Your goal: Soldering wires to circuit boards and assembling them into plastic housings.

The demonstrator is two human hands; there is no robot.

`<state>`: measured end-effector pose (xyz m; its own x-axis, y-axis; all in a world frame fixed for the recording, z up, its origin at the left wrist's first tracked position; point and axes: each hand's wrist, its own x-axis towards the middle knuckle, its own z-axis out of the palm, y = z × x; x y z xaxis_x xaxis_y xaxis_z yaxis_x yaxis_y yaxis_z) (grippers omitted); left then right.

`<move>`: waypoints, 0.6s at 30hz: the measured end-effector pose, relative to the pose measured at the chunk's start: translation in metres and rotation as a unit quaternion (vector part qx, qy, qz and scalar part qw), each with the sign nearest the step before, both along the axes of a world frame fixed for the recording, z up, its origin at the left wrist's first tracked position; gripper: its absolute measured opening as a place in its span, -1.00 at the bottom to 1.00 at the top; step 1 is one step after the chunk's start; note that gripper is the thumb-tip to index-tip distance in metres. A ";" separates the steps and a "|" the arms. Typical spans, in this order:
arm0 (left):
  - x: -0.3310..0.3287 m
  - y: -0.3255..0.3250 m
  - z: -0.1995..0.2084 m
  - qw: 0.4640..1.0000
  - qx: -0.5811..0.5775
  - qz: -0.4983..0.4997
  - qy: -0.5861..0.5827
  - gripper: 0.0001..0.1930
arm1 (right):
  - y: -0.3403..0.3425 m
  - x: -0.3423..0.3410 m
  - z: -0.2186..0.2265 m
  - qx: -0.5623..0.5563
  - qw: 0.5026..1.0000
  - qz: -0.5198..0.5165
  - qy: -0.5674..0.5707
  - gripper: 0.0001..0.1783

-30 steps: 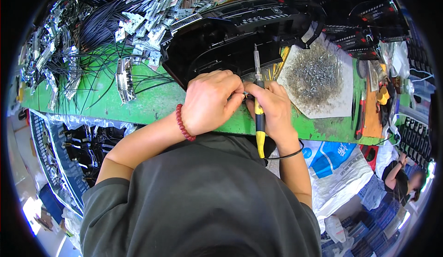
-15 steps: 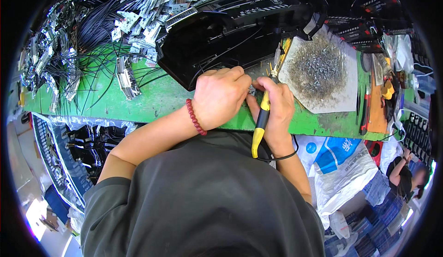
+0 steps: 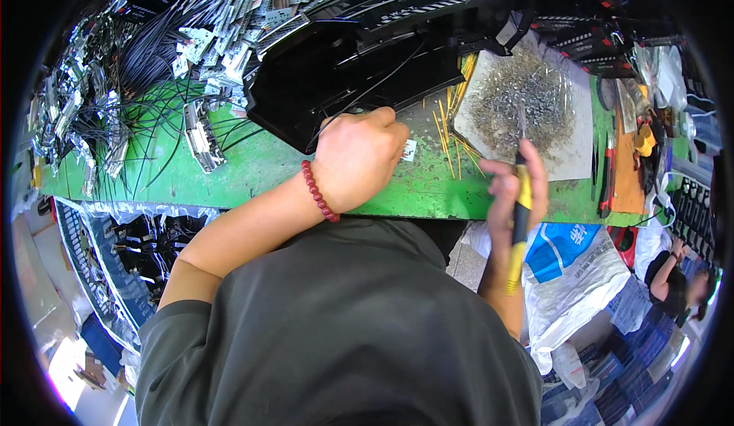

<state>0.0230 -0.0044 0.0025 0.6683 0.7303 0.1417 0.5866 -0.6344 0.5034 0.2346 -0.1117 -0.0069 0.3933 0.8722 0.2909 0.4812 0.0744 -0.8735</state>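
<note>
My left hand (image 3: 356, 154), a red bead bracelet at its wrist, is closed at the near edge of a large black plastic shell (image 3: 294, 74). What its fingers grip is hidden; a small pale plate (image 3: 410, 151) shows beside them. A thin black wire (image 3: 375, 86) runs across the shell. My right hand (image 3: 523, 189) is closed round a yellow-and-black electric screwdriver (image 3: 522, 216). The driver's shaft points away from me into a pile of small screws (image 3: 527, 105) on a pale sheet (image 3: 569, 162).
Thin yellow sticks (image 3: 445, 131) lie between the shell and the sheet. Flat metal-looking plates with black wires (image 3: 222, 36) are heaped at the far left, and one strip (image 3: 200, 137) lies nearer. Red-handled pliers (image 3: 607, 177) lie at the right. Another person (image 3: 677, 277) is at the far right.
My right hand has moved right with the screwdriver, from beside my left hand to the screw pile. My left hand and the shell have shifted slightly left.
</note>
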 end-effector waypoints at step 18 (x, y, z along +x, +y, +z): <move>0.005 0.002 0.006 1.000 0.008 0.002 0.029 -0.93 | 0.038 0.106 -0.016 0.081 0.975 -0.173 0.118 -0.90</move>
<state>0.0277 -0.0019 0.0085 0.6731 0.7308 0.1135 0.6173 -0.6396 0.4581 0.3405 -0.0736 -0.0231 0.7275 0.6262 0.2805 0.2900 0.0899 -0.9528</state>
